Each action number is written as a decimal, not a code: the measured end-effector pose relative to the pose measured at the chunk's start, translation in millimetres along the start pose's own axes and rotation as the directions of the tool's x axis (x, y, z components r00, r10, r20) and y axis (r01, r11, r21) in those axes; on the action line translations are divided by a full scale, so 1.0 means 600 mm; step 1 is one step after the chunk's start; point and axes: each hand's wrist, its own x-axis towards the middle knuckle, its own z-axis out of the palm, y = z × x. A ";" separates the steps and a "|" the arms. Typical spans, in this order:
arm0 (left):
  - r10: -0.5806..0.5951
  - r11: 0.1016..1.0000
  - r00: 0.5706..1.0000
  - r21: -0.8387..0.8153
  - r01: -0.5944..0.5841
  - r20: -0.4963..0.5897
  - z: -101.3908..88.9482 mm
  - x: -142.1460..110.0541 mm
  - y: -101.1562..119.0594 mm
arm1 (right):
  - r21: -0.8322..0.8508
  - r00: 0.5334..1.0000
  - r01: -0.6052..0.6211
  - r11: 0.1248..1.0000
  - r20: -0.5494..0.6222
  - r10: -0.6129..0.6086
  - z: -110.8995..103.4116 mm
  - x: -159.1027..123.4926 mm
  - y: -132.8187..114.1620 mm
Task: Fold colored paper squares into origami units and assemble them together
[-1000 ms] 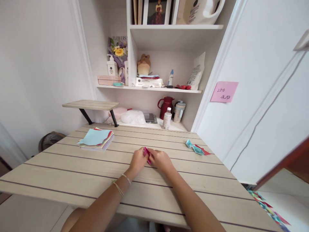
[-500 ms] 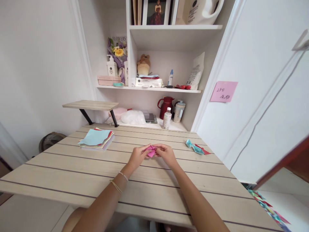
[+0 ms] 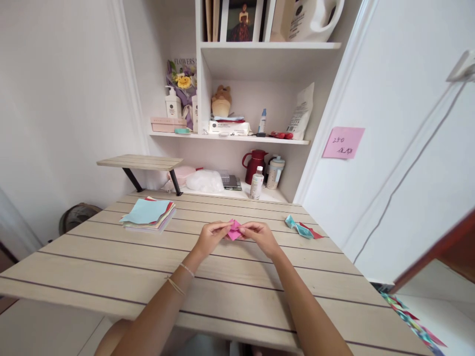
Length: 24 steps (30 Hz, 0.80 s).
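Note:
A small pink folded paper (image 3: 233, 230) is held just above the wooden table (image 3: 111, 262) between both hands. My left hand (image 3: 211, 237) pinches its left side with thumb and fingers closed. My right hand (image 3: 260, 235) pinches its right side the same way. A stack of coloured paper sheets (image 3: 148, 213), light blue on top, lies to the left on the table. Two folded paper pieces (image 3: 302, 228), one teal and one red, lie to the right near the wall.
A small raised shelf (image 3: 140, 161) stands at the table's back left. Behind it, white shelves hold a red jug (image 3: 255, 163), a bottle (image 3: 257, 182), a cup and boxes. A pink note (image 3: 343, 142) sticks to the right wall. More folded pieces (image 3: 411, 319) lie at lower right.
Both hands have lifted the pink paper off the table and moved slightly apart, and the paper now shows wider between the fingertips.

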 end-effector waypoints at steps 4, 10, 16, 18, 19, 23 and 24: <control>0.028 1.000 1.000 0.004 -0.028 -0.013 0.003 0.002 -0.004 | -0.036 0.999 0.025 0.999 -0.030 -0.026 0.004 0.003 0.004; -0.107 0.988 0.988 -0.120 0.094 -0.110 0.009 0.004 -0.010 | -0.014 0.995 0.069 0.998 -0.077 -0.069 0.016 0.006 0.014; -0.127 0.986 0.981 -0.124 0.109 -0.147 0.004 0.008 -0.017 | -0.064 0.998 0.045 0.997 -0.049 -0.048 0.017 0.005 0.015; -0.119 0.989 0.979 -0.103 0.103 -0.167 0.003 0.008 -0.016 | -0.065 1.000 0.011 0.998 -0.025 -0.013 0.016 0.004 0.016; -0.117 0.990 0.979 -0.094 0.103 -0.165 0.004 0.007 -0.015 | -0.066 1.000 0.003 0.998 -0.016 -0.004 0.015 0.004 0.016; -0.081 0.995 0.995 -0.070 0.076 -0.062 0.007 0.003 -0.011 | -0.195 0.996 0.067 0.979 -0.050 -0.078 0.011 0.004 0.015; -0.053 0.998 0.998 -0.045 0.051 -0.046 0.008 0.001 -0.010 | -0.267 0.991 0.096 0.959 -0.066 -0.118 0.010 0.004 0.014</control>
